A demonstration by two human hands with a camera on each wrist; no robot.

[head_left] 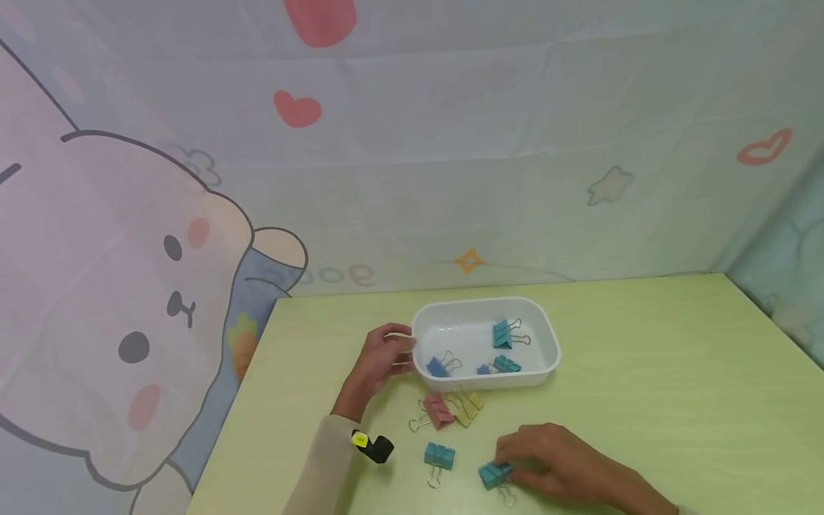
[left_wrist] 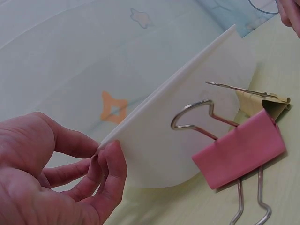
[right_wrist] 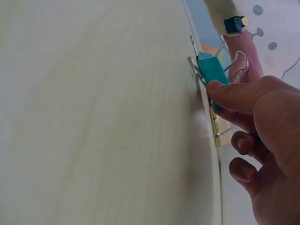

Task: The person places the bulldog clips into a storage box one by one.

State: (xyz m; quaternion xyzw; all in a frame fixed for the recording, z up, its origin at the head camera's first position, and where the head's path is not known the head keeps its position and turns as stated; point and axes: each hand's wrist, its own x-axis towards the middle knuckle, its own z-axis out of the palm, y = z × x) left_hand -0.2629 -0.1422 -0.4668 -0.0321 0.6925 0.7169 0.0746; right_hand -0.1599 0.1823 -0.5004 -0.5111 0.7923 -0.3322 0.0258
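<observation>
At the left end of a white tray point(head_left: 489, 381), my left hand point(head_left: 383, 360) pinches the rim between thumb and fingers, as the left wrist view shows on the tray wall point(left_wrist: 157, 145). My right hand point(head_left: 560, 461) holds a teal binder clip point(head_left: 493, 475) near the table's front. The right wrist view shows this clip point(right_wrist: 213, 70) between thumb and index finger, other fingers curled below. Another teal binder clip point(head_left: 439, 455) lies left of it. Pink point(head_left: 438, 410) and yellow point(head_left: 471, 409) binder clips lie side by side before the tray.
Inside the tray are two teal binder clips, one farther back point(head_left: 503, 335) and one nearer point(head_left: 508, 364), plus a blue binder clip point(head_left: 438, 368) and a smaller blue one point(head_left: 483, 370). Behind the pale yellow-green table point(head_left: 644, 357) hangs a printed cloth point(head_left: 450, 179).
</observation>
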